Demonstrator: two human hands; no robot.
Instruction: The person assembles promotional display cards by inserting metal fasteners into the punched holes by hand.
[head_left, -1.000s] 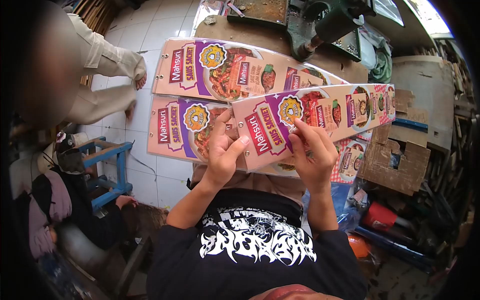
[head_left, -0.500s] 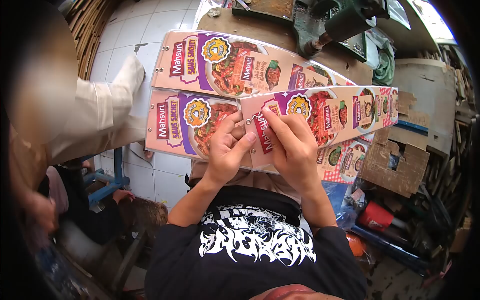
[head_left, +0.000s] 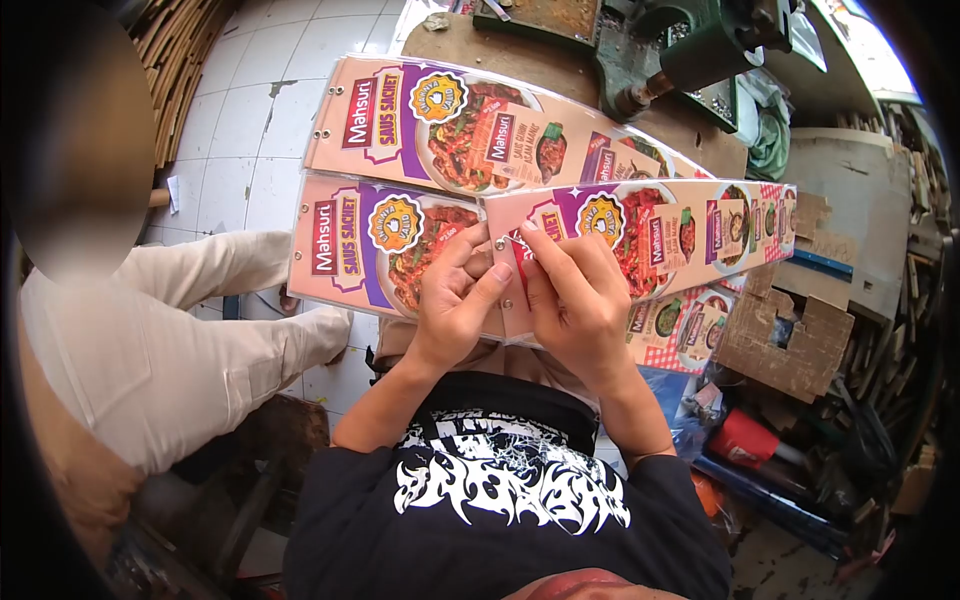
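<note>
A long printed strip (head_left: pixel 690 225) with two eyelets at its left end lies over other strips. My left hand (head_left: pixel 458 300) holds that eyelet end, its thumb on top near the rings. My right hand (head_left: pixel 575 285) is closed over the same end, thumb and fingers pinched by the upper eyelet; a thin pale piece shows at its fingertips, too small to name surely. Under it is a lower strip (head_left: pixel 335 285), partly hidden by my left hand. Farther up lies a stack of similar strips (head_left: pixel 350 155), eyelets at the left.
A green metal press (head_left: pixel 690 60) and trays of small parts (head_left: pixel 545 25) stand on the wooden bench (head_left: pixel 460 50). A person in beige trousers (head_left: pixel 150 350) is at the left. Cut brown board (head_left: pixel 785 345) and a red object (head_left: pixel 745 438) lie at the right.
My right hand has moved left from the strip's printed badge to the upper eyelet. My left hand stays on the strip's end. The person at the left has come closer.
</note>
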